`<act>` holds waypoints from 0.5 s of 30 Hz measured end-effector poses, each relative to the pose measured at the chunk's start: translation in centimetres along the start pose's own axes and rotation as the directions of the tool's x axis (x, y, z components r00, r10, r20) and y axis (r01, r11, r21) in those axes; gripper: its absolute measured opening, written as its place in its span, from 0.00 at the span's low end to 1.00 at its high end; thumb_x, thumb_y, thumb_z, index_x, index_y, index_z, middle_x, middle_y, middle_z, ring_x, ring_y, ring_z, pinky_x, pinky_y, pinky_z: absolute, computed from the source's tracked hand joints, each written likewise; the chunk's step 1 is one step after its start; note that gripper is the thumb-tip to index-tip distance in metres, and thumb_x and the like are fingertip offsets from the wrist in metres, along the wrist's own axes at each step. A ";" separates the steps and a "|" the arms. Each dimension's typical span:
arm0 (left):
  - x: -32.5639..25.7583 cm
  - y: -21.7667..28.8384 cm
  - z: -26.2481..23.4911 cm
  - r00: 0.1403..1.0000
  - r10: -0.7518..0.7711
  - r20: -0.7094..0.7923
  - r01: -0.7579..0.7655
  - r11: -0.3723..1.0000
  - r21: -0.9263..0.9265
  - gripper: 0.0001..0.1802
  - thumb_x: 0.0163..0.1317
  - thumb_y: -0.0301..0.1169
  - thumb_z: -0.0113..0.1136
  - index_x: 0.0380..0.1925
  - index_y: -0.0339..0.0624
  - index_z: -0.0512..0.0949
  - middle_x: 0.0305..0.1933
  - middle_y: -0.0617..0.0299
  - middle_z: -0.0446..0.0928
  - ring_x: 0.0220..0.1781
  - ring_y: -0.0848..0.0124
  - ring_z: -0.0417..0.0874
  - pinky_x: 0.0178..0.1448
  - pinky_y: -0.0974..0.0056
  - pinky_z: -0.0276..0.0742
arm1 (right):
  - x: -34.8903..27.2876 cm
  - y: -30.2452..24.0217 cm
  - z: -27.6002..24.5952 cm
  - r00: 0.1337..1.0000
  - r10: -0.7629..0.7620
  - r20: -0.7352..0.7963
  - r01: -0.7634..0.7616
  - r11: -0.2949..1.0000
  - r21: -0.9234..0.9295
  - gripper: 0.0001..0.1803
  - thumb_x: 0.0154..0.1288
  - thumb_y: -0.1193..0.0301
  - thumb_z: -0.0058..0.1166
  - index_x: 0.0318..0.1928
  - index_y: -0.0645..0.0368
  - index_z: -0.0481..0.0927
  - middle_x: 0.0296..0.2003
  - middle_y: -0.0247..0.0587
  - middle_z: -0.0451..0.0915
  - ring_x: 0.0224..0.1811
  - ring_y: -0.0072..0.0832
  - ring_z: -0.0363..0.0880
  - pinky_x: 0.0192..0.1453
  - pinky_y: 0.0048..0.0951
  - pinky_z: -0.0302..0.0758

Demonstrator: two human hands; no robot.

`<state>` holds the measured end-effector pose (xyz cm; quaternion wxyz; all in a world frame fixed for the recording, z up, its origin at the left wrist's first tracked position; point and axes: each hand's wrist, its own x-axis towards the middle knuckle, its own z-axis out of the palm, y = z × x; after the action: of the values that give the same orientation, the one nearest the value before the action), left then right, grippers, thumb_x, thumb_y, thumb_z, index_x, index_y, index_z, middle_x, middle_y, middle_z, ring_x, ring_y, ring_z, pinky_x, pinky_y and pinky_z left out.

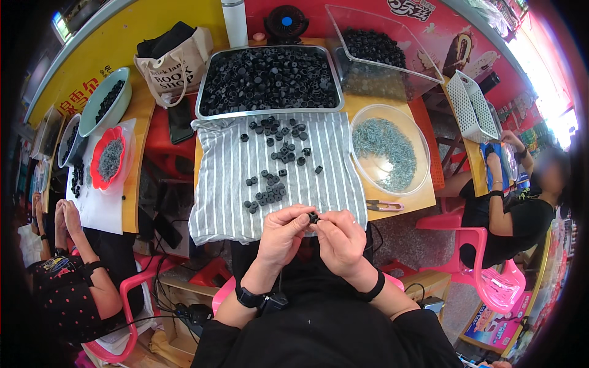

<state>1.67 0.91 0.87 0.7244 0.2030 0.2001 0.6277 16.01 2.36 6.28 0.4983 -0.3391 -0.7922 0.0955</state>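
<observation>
Close to the cloth's front edge, a small black round part [313,217] sits between my fingertips. My left hand [283,238] pinches it from the left, closed. From the right, the thumb and fingers of my right hand [341,240] are pressed together on it; whether they also hold a thin pin is too small to tell. Loose black round caps [270,195] lie in scattered groups on the grey striped cloth [215,178] beyond my hands. At the back, a metal tray [197,113] is heaped with more black caps. Right of the cloth, a clear round bowl [423,168] holds many thin silvery pins.
Small snips [384,205] lie below the bowl. A clear bin [374,83] with black parts stands back right; a canvas bag [169,70], white bottle [234,23] and black fan [286,23] stand behind. People sit at the left [80,288] and right [509,214], beside other tables.
</observation>
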 end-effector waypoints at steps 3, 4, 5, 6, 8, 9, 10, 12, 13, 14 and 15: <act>-0.1 0.1 0.5 0.999 0.036 0.002 -0.036 0.999 0.021 0.10 0.66 0.23 0.60 0.46 0.30 0.82 0.46 0.55 0.80 0.44 0.68 0.84 0.50 0.67 0.82 | 0.1 0.0 0.0 1.000 -0.017 0.003 0.017 1.000 -0.002 0.13 0.47 0.86 0.65 0.35 0.69 0.79 0.34 0.48 0.78 0.29 0.38 0.78 0.30 0.32 0.75; -0.1 0.1 0.5 0.999 0.037 0.001 -0.037 0.999 0.021 0.10 0.66 0.23 0.60 0.46 0.30 0.82 0.46 0.55 0.80 0.44 0.68 0.84 0.50 0.67 0.82 | 0.1 0.0 0.0 1.000 -0.027 0.004 0.027 1.000 -0.004 0.13 0.46 0.87 0.65 0.35 0.69 0.79 0.34 0.48 0.78 0.29 0.38 0.78 0.30 0.32 0.75; -0.1 0.1 0.6 0.999 0.048 0.006 -0.048 0.999 0.020 0.10 0.66 0.23 0.60 0.45 0.30 0.82 0.46 0.55 0.80 0.43 0.69 0.84 0.50 0.67 0.82 | 0.1 -0.1 0.0 1.000 -0.027 0.004 0.027 1.000 -0.003 0.13 0.46 0.87 0.65 0.35 0.69 0.79 0.34 0.48 0.78 0.29 0.38 0.78 0.30 0.32 0.75; -0.2 0.2 0.7 0.998 0.060 0.011 -0.060 0.998 0.019 0.10 0.66 0.24 0.60 0.45 0.30 0.82 0.46 0.55 0.80 0.43 0.69 0.84 0.50 0.67 0.81 | 0.1 -0.2 -0.1 1.000 -0.028 0.007 0.028 1.000 0.002 0.12 0.46 0.87 0.65 0.34 0.69 0.79 0.34 0.48 0.79 0.29 0.37 0.78 0.30 0.31 0.74; -0.2 0.2 0.9 0.998 0.069 0.005 -0.069 0.998 0.014 0.10 0.67 0.23 0.60 0.45 0.29 0.82 0.45 0.54 0.80 0.42 0.69 0.84 0.49 0.68 0.81 | 0.1 -0.2 -0.1 1.000 -0.028 0.010 0.028 1.000 0.007 0.12 0.45 0.87 0.65 0.33 0.68 0.80 0.34 0.48 0.80 0.28 0.36 0.78 0.30 0.30 0.73; -0.2 0.2 0.9 0.997 0.078 0.000 -0.078 0.997 0.009 0.10 0.67 0.23 0.60 0.44 0.28 0.82 0.44 0.54 0.80 0.41 0.70 0.84 0.49 0.68 0.82 | 0.1 -0.2 -0.1 0.999 -0.037 0.010 0.037 0.999 0.004 0.12 0.45 0.88 0.65 0.33 0.69 0.80 0.34 0.48 0.80 0.28 0.36 0.78 0.30 0.30 0.73; -0.2 0.2 1.0 0.997 0.078 0.000 -0.078 0.997 0.008 0.10 0.67 0.23 0.60 0.44 0.28 0.82 0.44 0.54 0.80 0.41 0.70 0.84 0.49 0.68 0.82 | 0.1 -0.2 -0.1 0.999 -0.045 0.009 0.045 0.999 0.000 0.12 0.44 0.88 0.64 0.33 0.69 0.80 0.34 0.48 0.80 0.28 0.36 0.78 0.30 0.30 0.73; -0.2 0.2 1.0 0.997 0.074 -0.002 -0.074 0.997 -0.007 0.09 0.67 0.23 0.60 0.44 0.28 0.82 0.44 0.54 0.80 0.41 0.70 0.84 0.48 0.68 0.82 | 0.3 -0.2 0.0 0.998 -0.061 0.011 0.061 0.998 -0.001 0.13 0.42 0.89 0.63 0.33 0.70 0.80 0.33 0.48 0.79 0.29 0.37 0.77 0.30 0.31 0.74; -0.2 0.2 1.0 0.997 0.074 -0.002 -0.074 0.997 -0.008 0.09 0.67 0.23 0.60 0.44 0.28 0.82 0.44 0.54 0.80 0.41 0.70 0.84 0.48 0.68 0.82 | 0.3 -0.2 0.0 0.997 -0.076 0.013 0.076 0.997 -0.002 0.14 0.40 0.89 0.62 0.34 0.71 0.79 0.33 0.49 0.78 0.30 0.38 0.77 0.29 0.32 0.75; -0.2 0.2 0.9 0.997 0.076 -0.003 -0.076 0.997 -0.009 0.09 0.67 0.23 0.60 0.44 0.28 0.82 0.44 0.54 0.80 0.41 0.70 0.84 0.48 0.68 0.82 | 0.3 -0.2 0.0 0.997 -0.076 0.013 0.076 0.997 -0.002 0.14 0.40 0.89 0.62 0.34 0.71 0.79 0.33 0.49 0.78 0.30 0.38 0.77 0.29 0.32 0.75; -0.1 0.1 0.8 0.997 0.079 -0.004 -0.079 0.997 -0.010 0.09 0.67 0.23 0.60 0.44 0.28 0.82 0.44 0.54 0.80 0.41 0.70 0.84 0.48 0.68 0.82 | 0.3 -0.2 0.1 0.997 -0.075 0.014 0.075 0.997 -0.004 0.14 0.40 0.89 0.61 0.33 0.72 0.79 0.33 0.49 0.78 0.30 0.38 0.77 0.29 0.32 0.75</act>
<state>1.99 0.74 1.66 0.6999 0.2060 0.1900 0.6570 15.76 2.40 6.54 0.4953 -0.3095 -0.8080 0.0771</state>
